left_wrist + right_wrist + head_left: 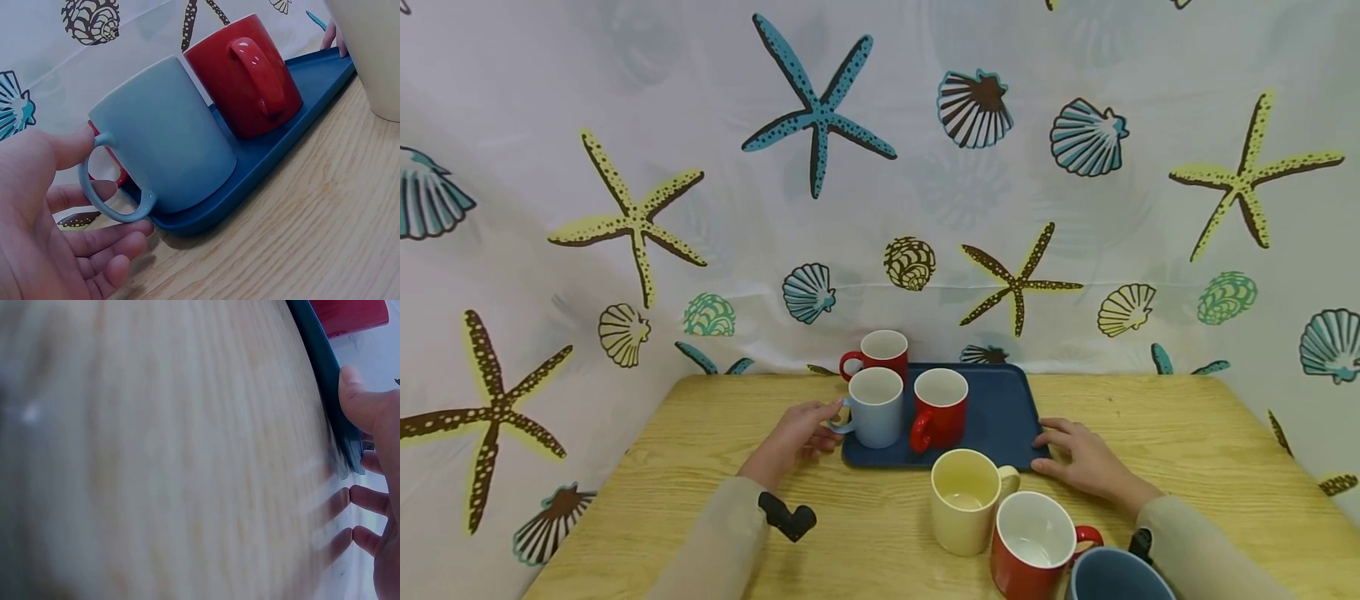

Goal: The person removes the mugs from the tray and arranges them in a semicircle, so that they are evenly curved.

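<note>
On the blue tray [996, 417] stand a light blue mug [877, 412], a red mug [942, 404] to its right and another red mug [887, 350] behind. My left hand [797, 433] holds the light blue mug's handle [119, 215] at the tray's left side. In the left wrist view, the thumb lies at the top of the handle and a finger reaches into its loop; the lower fingers are loosely bent. At the tray's right front corner, my right hand [1078, 458] touches the rim with its thumb and fingertips, the other fingers relaxed by the wood.
In front of the tray are a cream mug [964, 508], a red mug [1032, 550] with a white inside and a darker blue mug [1116, 579], cut off by the frame. A patterned cloth [880, 208] hangs behind the wooden table [850, 533].
</note>
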Tool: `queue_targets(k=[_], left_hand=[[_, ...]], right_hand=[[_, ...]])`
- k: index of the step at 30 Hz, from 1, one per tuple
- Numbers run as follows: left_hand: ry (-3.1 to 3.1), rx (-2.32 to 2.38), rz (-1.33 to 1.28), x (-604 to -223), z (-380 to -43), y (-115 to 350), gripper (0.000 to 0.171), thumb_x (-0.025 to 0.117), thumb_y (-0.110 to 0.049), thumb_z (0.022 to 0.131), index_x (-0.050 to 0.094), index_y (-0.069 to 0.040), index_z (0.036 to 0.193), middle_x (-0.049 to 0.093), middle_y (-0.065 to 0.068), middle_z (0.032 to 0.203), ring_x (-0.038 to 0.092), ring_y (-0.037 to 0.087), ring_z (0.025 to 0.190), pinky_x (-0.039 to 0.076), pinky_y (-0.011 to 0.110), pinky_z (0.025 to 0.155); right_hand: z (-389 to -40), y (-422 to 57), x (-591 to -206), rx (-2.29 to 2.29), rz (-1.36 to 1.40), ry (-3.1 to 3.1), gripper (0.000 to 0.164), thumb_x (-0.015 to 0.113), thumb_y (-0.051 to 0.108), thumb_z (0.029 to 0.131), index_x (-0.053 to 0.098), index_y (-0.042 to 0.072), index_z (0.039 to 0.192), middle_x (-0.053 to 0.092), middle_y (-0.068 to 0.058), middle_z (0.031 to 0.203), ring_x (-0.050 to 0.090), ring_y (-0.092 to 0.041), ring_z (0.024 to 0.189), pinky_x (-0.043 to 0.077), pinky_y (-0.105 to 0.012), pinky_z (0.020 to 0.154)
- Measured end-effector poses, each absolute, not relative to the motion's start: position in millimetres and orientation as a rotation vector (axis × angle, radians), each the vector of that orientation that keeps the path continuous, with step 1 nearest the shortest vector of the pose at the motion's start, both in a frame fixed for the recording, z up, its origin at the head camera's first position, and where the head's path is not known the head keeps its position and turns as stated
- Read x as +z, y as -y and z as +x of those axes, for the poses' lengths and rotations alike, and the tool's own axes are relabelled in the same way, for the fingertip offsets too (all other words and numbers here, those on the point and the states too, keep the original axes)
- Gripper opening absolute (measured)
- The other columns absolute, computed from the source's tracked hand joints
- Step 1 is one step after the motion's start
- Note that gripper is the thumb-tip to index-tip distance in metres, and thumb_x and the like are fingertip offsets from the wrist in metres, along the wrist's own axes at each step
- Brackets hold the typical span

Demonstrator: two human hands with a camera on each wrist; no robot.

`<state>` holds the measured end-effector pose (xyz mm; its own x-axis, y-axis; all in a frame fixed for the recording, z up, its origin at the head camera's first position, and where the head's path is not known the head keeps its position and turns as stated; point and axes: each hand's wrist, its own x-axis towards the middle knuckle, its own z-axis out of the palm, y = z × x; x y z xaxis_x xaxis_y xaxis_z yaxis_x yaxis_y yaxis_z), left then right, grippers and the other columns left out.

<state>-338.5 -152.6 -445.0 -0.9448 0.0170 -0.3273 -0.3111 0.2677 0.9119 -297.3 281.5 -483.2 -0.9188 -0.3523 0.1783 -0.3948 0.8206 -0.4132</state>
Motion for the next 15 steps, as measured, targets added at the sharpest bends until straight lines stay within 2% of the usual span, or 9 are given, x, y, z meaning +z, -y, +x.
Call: queue_targets(k=[5,11,15], left_hand=[[-2.290,1.753,-0.252,-442.0,-335.8,150.2,0.051,0.057,-0.050,0.088,0.057,-0.002,0.107,0.067,0.015,0.089,0.061,0.021,0.068,0.043,0.028,0.055],[-2.314,1.756,-0.271,-438.1,-332.8,146.0,0.048,0.062,-0.050,0.084,0.057,-0.003,0.095,0.068,0.014,0.083,0.060,0.019,0.063,0.043,0.028,0.054],[-2.311,1.760,-0.257,-437.1,-328.9,142.6,0.051,0.064,-0.051,0.082,0.057,-0.001,0.092,0.069,0.014,0.080,0.062,0.019,0.063,0.045,0.028,0.055]], right_hand=[[-297.0,-281.0,-481.9,0.690,0.599,2.908,0.036,0.065,0.048,0.082,0.067,0.019,0.105,0.045,-0.014,0.137,0.037,-0.041,0.125,0.028,-0.062,0.098],[-298.4,-281.5,-483.5,0.693,0.601,2.913,0.036,0.065,0.049,0.082,0.067,0.020,0.104,0.045,-0.014,0.137,0.038,-0.041,0.125,0.029,-0.062,0.097],[-298.9,-282.2,-484.2,0.698,0.603,2.912,0.034,0.066,0.047,0.082,0.067,0.020,0.103,0.046,-0.014,0.136,0.038,-0.040,0.124,0.029,-0.061,0.098]])
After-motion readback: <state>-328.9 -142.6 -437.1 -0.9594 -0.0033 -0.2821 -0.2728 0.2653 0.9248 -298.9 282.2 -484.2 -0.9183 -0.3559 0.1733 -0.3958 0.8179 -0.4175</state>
